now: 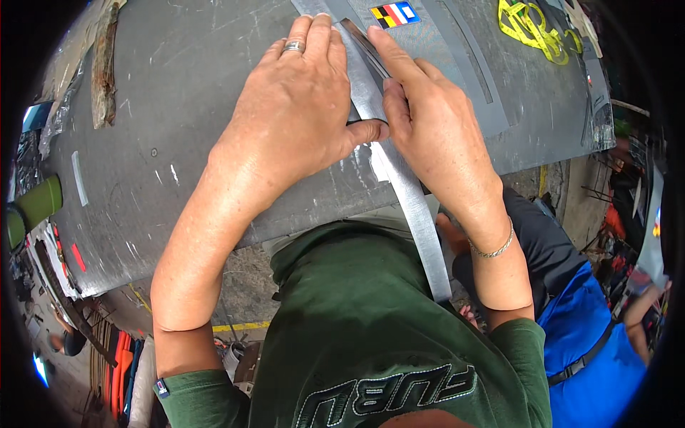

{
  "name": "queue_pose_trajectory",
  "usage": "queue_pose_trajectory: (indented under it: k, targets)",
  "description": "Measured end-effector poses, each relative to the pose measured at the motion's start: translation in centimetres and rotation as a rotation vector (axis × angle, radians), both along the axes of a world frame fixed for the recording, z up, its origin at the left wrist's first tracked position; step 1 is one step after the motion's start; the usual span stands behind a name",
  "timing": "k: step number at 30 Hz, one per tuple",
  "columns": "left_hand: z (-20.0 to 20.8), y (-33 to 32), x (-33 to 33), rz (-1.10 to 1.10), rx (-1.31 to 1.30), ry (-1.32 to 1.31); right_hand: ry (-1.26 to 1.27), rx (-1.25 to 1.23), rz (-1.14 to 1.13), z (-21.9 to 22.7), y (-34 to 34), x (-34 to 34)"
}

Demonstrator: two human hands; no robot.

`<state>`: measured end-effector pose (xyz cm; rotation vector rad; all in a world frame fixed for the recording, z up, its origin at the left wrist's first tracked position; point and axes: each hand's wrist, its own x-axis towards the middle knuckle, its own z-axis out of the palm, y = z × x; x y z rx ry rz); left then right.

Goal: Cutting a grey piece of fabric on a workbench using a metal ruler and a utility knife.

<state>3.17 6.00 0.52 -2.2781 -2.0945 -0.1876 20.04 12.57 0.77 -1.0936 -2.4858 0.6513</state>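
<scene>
A long metal straightedge (421, 228) runs from the far side of the table, over the near edge, toward my body. My left hand (300, 93) lies flat with fingers stretched, pressing down at the straightedge's left side, its thumb reaching across the metal. In my right hand (435, 107) is a slim, dark metal tool (365, 48), gripped along the straightedge's right side with the index finger extended. Its exact kind and working tip cannot be made out. Beside it lies a grey sheet (435, 43) bearing a small colourful flag patch (394, 14).
A dark scratched table (178, 143) spreads beneath. A worn wooden stick (105, 71) lies far left, a yellow tape measure (531, 28) far right. A green cylinder (36, 203) sits at the left edge. Near my right side is a person in blue and black clothing (592, 342).
</scene>
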Motion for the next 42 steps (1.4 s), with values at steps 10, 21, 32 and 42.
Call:
queue_pose_trajectory:
  k: [10, 21, 32, 42]
  targets:
    - [4.6, 1.2, 0.5, -0.091, -0.268, 0.003, -0.026, 0.010, 0.073, 1.2, 0.7, -0.1]
    - [-4.1, 0.8, -1.9, -0.346, 0.621, -0.142, -0.052, -0.036, 0.095, 2.5, -0.3, 0.5]
    - [-3.5, -0.1, -1.7, -0.214, 0.283, -0.208, -0.119, -0.165, 0.025, 4.1, -4.0, 3.9]
    - [-1.4, 0.1, -0.3, -0.082, -0.157, 0.395, -0.173, -0.274, -0.025, 5.5, -6.6, 7.0]
